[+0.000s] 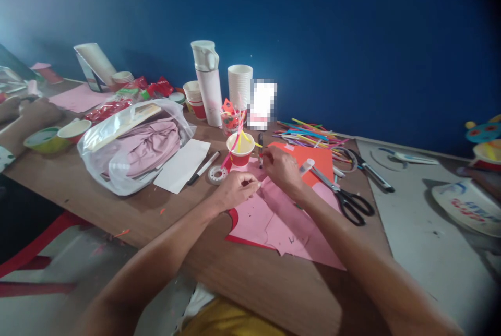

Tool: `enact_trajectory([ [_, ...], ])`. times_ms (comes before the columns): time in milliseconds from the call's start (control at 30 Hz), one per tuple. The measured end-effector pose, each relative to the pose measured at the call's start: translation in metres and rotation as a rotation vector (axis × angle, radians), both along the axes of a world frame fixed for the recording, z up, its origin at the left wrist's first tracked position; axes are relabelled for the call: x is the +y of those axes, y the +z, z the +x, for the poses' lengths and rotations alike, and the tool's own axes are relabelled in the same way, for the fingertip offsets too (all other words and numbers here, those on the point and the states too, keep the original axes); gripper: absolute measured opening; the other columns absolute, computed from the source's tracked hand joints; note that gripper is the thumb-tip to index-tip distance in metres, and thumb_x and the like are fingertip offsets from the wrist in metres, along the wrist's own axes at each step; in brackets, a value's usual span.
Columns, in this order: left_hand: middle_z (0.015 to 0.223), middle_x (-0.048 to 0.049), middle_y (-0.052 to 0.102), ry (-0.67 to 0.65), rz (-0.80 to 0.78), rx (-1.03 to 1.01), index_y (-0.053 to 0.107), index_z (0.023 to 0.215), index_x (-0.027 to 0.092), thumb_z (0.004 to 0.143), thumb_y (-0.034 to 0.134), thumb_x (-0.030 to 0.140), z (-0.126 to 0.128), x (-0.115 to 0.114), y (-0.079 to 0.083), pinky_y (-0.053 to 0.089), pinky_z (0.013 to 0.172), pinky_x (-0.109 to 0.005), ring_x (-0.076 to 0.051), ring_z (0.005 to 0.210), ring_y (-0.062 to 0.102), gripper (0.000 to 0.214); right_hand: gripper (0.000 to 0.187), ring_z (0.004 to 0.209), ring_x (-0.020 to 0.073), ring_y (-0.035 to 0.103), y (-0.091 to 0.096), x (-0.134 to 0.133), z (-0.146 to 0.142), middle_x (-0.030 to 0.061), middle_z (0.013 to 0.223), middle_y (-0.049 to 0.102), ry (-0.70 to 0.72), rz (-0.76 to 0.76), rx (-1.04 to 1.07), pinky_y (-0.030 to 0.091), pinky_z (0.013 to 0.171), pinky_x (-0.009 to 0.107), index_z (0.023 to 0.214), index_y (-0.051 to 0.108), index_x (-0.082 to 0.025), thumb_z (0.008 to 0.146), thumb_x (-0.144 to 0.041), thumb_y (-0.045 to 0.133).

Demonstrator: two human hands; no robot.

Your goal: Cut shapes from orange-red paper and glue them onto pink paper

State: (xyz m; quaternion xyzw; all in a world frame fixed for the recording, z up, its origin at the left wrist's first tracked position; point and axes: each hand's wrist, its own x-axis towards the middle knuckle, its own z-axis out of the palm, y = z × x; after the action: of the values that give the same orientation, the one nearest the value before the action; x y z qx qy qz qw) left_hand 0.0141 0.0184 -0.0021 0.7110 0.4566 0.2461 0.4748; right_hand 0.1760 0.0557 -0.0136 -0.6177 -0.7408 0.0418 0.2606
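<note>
Over the pink paper [250, 211], my left hand [235, 190] has thumb and forefinger pinched together; whatever lies between them is too small to make out. My right hand [282, 169] is curled closed just right of it, fingertips beside a dark marker [260, 143]. What those fingers hold, if anything, is hidden. Behind the hands stands a red and white paper cup [240, 158] with pink and yellow strips rising from it. A roll of clear tape [216, 175] lies left of my left hand. Orange paper [313, 156] lies beyond my right wrist.
Black-handled scissors [352, 205] and a box cutter [373, 171] lie to the right. Colourful pipe cleaners [309, 135] are heaped by the wall. Behind stand a bottle [209, 91] and stacked paper cups [240, 85]. A plastic bag [117, 169] and another person's hands [35, 111] are leftward.
</note>
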Motion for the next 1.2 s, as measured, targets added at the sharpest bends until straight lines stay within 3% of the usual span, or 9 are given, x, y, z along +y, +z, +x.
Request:
enact_trajectory([
  [133, 0.078, -0.0038, 0.064, 0.007, 0.177, 0.063, 0.064, 0.071, 0.013, 0.071, 0.053, 0.015, 0.0, 0.002, -0.01, 0.045, 0.063, -0.022, -0.012, 0.068, 0.057, 0.011, 0.02, 0.071, 0.0167, 0.058, -0.005, -0.038, 0.011, 0.0049, 0.084, 0.067, 0.118, 0.054, -0.072, 0.033, 0.059, 0.025, 0.09, 0.062, -0.018, 0.086, -0.019, 0.042],
  [300, 0.083, -0.0045, 0.064, -0.019, 0.207, 0.078, 0.064, 0.075, 0.014, 0.072, 0.055, 0.015, 0.003, 0.0, -0.015, 0.046, 0.067, -0.023, -0.013, 0.073, 0.059, 0.01, 0.025, 0.064, 0.0157, 0.053, -0.02, -0.076, 0.023, 0.0051, 0.071, 0.062, 0.294, 0.141, -0.226, 0.029, 0.058, 0.028, 0.079, 0.064, -0.016, 0.089, -0.02, 0.041],
  [433, 0.089, -0.0051, 0.065, -0.029, 0.282, 0.104, 0.065, 0.083, 0.016, 0.076, 0.053, 0.014, 0.0, -0.007, -0.012, 0.046, 0.074, -0.024, -0.015, 0.082, 0.059, 0.014, 0.022, 0.064, 0.0167, 0.05, -0.024, -0.086, 0.019, 0.005, 0.069, 0.06, 0.381, 0.172, -0.283, 0.027, 0.061, 0.031, 0.076, 0.063, -0.016, 0.088, -0.015, 0.044],
  [667, 0.094, -0.0062, 0.065, -0.13, 0.361, 0.203, 0.065, 0.091, 0.016, 0.082, 0.042, 0.012, -0.016, -0.022, -0.009, 0.043, 0.084, -0.027, -0.016, 0.09, 0.058, 0.025, 0.019, 0.069, 0.0174, 0.051, -0.017, -0.095, 0.019, 0.0058, 0.077, 0.063, 0.547, 0.173, -0.323, 0.029, 0.066, 0.032, 0.095, 0.064, -0.016, 0.088, -0.013, 0.046],
  [867, 0.095, -0.0058, 0.064, -0.063, 0.332, 0.131, 0.064, 0.091, 0.015, 0.081, 0.043, 0.011, -0.018, -0.025, -0.012, 0.044, 0.082, -0.025, -0.014, 0.089, 0.058, 0.024, 0.021, 0.068, 0.0162, 0.052, -0.02, -0.097, 0.02, 0.0049, 0.075, 0.063, 0.534, 0.186, -0.284, 0.029, 0.068, 0.032, 0.093, 0.064, -0.017, 0.09, -0.016, 0.044],
  [1033, 0.093, -0.0044, 0.066, -0.004, 0.282, 0.096, 0.065, 0.089, 0.015, 0.079, 0.046, 0.012, -0.012, -0.023, -0.001, 0.045, 0.078, -0.023, -0.014, 0.087, 0.06, 0.022, 0.025, 0.064, 0.0146, 0.051, -0.026, -0.095, 0.019, 0.0033, 0.068, 0.06, 0.423, 0.161, -0.185, 0.028, 0.064, 0.03, 0.078, 0.064, -0.016, 0.091, -0.023, 0.044],
  [1200, 0.092, -0.0044, 0.067, 0.023, 0.201, 0.078, 0.065, 0.093, 0.015, 0.08, 0.046, 0.016, -0.003, -0.02, 0.005, 0.048, 0.069, -0.022, -0.012, 0.075, 0.062, 0.023, 0.028, 0.064, 0.0142, 0.053, -0.022, -0.095, 0.018, 0.0039, 0.067, 0.061, 0.428, 0.118, -0.166, 0.029, 0.065, 0.03, 0.081, 0.067, -0.018, 0.091, -0.028, 0.044],
])
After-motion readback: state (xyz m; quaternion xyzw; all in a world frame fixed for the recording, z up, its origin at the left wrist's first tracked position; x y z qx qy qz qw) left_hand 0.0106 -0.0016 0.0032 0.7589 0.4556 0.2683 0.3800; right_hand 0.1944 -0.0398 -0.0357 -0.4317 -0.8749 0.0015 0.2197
